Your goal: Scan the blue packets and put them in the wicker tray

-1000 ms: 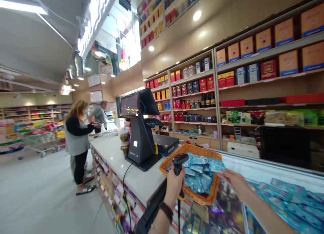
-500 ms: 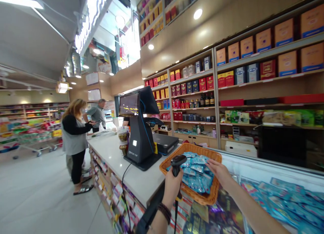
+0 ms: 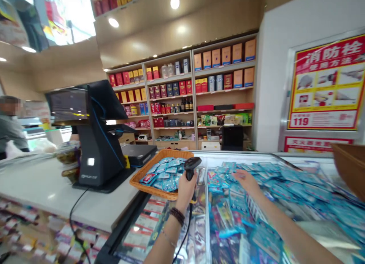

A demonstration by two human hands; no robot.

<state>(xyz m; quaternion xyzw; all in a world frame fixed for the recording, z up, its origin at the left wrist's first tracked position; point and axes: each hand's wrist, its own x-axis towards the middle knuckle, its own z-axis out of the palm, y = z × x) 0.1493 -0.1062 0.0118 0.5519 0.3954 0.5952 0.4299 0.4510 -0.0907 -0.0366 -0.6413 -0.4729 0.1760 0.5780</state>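
Note:
My left hand (image 3: 186, 186) is wrapped round the handle of a black barcode scanner (image 3: 192, 163), its cable hanging down past the wrist. Just left of it sits an orange wicker basket (image 3: 139, 177) with many small blue packets (image 3: 164, 174) in it. My right hand (image 3: 245, 179) hovers over a wide spread of blue packets (image 3: 296, 186) in the glass-topped case. Its fingers are bent together, and whether a packet is between them is too blurred to make out.
A black register with a screen (image 3: 97, 142) stands on the white counter (image 3: 37, 184), beside a black box (image 3: 142, 154) and stacked jars (image 3: 68, 161). A brown basket (image 3: 352, 169) juts in at the right. A person (image 3: 11, 123) is at far left.
The view has turned right, showing more of the case and a wall sign. My right hand has left the wicker basket and is now over the packets in the case.

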